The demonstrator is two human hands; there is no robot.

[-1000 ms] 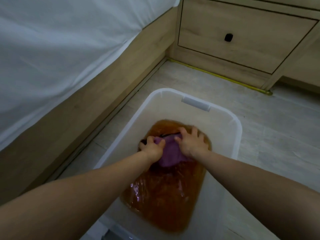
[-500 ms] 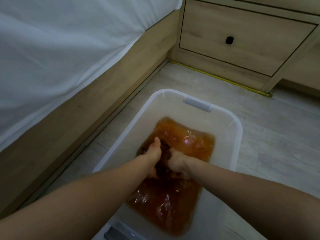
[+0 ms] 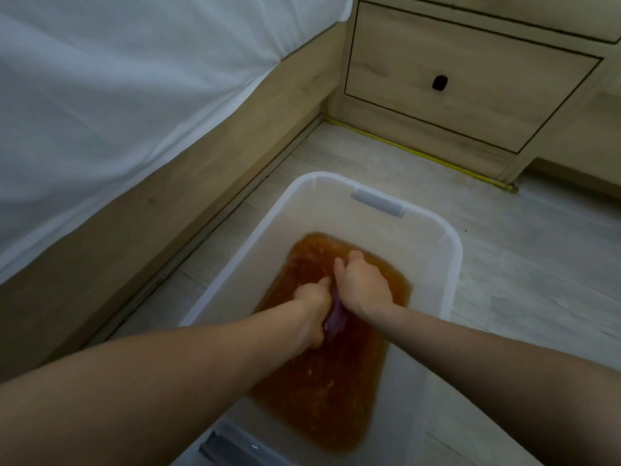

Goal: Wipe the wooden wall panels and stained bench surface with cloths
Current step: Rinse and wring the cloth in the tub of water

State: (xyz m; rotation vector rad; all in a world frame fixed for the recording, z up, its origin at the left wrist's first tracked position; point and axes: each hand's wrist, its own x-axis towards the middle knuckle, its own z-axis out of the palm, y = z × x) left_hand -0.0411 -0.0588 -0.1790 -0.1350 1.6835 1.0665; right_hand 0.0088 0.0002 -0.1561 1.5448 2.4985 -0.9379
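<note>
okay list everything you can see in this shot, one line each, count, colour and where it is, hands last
Plastic tub: one, translucent white, on the floor, centre.
Liquid: one pool, orange-brown, in the tub's bottom.
Cloth: one, purple, bunched between both hands over the liquid.
Mattress sheet: one, white, upper left.
Bed frame panel: one, light wood, below the sheet.
Drawer: one, light wood with a dark knob, upper right.
Strip: one, yellow, along the cabinet's foot.
Floor: pale grey planks.
Left hand: one, grips the cloth.
Right hand: one, fingers curled round the cloth.
</note>
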